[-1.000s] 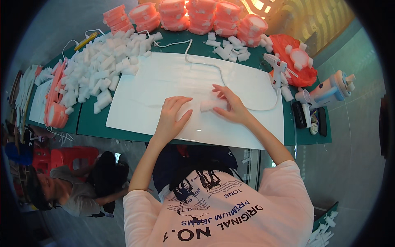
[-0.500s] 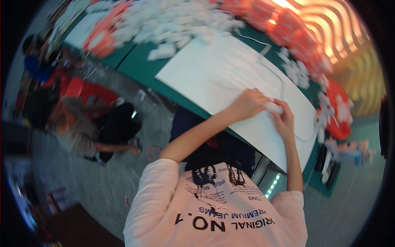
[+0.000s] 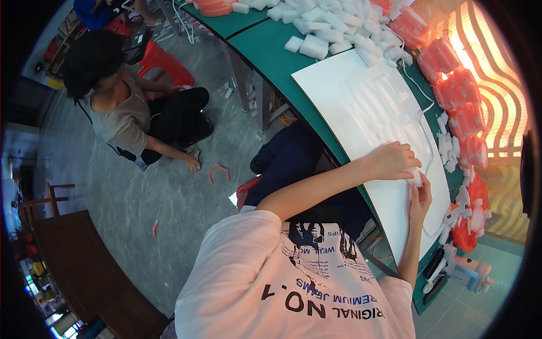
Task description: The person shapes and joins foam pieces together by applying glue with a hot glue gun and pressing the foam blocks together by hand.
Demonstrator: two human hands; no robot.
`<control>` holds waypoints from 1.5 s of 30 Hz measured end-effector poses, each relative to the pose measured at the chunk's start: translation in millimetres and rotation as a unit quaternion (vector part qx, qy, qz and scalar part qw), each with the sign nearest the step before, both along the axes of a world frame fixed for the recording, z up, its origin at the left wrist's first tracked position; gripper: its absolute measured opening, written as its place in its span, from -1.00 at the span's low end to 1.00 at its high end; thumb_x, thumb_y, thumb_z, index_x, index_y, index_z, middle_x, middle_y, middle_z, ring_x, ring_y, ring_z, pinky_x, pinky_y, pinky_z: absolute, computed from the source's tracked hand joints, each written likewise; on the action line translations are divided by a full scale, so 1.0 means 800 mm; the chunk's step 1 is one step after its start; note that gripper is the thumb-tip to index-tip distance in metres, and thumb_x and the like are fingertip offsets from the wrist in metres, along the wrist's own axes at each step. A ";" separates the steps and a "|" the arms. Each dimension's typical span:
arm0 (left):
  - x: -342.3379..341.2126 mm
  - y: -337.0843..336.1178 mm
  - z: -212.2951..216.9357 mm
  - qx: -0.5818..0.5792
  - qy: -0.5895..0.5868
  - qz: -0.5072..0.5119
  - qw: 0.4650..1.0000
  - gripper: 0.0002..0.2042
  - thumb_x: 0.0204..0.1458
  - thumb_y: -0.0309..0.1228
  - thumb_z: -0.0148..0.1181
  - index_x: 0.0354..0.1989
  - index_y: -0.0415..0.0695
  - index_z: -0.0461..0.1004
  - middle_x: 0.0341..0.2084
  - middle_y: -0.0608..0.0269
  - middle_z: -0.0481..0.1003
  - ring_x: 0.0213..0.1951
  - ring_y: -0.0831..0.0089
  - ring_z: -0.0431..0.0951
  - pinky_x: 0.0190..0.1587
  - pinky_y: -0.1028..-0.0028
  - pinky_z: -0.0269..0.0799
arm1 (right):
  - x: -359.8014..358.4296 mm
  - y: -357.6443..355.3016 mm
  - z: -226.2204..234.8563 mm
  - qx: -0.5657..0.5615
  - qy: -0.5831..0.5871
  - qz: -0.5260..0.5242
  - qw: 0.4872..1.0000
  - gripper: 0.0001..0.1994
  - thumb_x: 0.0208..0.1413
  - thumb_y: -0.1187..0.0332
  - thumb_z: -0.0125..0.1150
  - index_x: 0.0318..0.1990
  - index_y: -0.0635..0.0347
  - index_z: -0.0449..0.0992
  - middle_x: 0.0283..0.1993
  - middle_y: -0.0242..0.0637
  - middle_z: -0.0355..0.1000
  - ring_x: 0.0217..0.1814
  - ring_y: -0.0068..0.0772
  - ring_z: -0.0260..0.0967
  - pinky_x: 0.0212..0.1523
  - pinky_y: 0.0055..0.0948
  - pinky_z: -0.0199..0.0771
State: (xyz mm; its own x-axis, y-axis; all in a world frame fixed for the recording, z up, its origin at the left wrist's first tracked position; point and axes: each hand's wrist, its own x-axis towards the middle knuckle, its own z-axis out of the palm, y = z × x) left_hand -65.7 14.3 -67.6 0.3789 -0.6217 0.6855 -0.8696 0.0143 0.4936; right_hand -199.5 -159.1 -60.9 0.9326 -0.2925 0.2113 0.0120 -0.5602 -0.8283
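Over the right part of a white board [image 3: 361, 113], my two hands meet at a small white foam piece [image 3: 416, 178]. Its upper side is gripped by my left hand [image 3: 392, 160], fingers bent and closed. From below, my right hand [image 3: 421, 196] pinches the same piece between thumb and fingers. The fingers partly cover it, so its full shape is hidden. A white cord [image 3: 430, 150] runs along the board's far edge.
Loose white foam blocks [image 3: 339, 25] are heaped on the green table [image 3: 262, 45]. Pink foam pieces [image 3: 457, 90] line its far side. A white glue gun [image 3: 460, 208] lies at right. At left, a person [image 3: 121, 107] crouches near a red stool [image 3: 166, 65].
My view has turned, shifting the board and hands to the right in the picture. Both hands still hold the foam piece, and the left hand covers more of it.
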 end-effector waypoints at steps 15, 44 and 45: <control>-0.001 0.003 0.001 0.060 0.033 -0.063 0.996 -0.64 -0.27 -0.34 0.30 -0.21 -0.03 0.45 -0.23 0.30 0.40 -0.16 0.38 0.41 -0.14 0.40 0.32 | 0.001 0.008 0.008 0.023 0.002 0.000 1.000 -0.87 0.11 0.43 0.02 -0.32 0.35 0.37 -0.15 -0.20 0.34 -0.09 -0.44 0.24 -0.02 -0.51 0.20; -0.009 0.013 0.019 0.059 0.077 -0.085 0.992 -0.69 -0.22 -0.31 0.23 -0.29 -0.20 0.43 -0.33 0.20 0.41 -0.17 0.29 0.36 -0.10 0.37 0.25 | -0.005 0.033 0.018 0.024 -0.027 0.002 0.999 -0.57 -0.24 0.65 0.23 -0.10 0.37 0.37 -0.12 -0.14 0.30 -0.09 -0.29 0.30 -0.07 -0.42 0.31; -0.006 0.011 0.018 0.058 0.075 -0.103 0.990 -0.69 -0.22 -0.31 0.23 -0.29 -0.20 0.43 -0.33 0.20 0.41 -0.17 0.29 0.36 -0.10 0.37 0.25 | -0.006 0.032 0.017 0.021 -0.028 -0.016 0.999 -0.57 -0.24 0.65 0.23 -0.10 0.37 0.37 -0.12 -0.14 0.30 -0.09 -0.29 0.30 -0.07 -0.42 0.31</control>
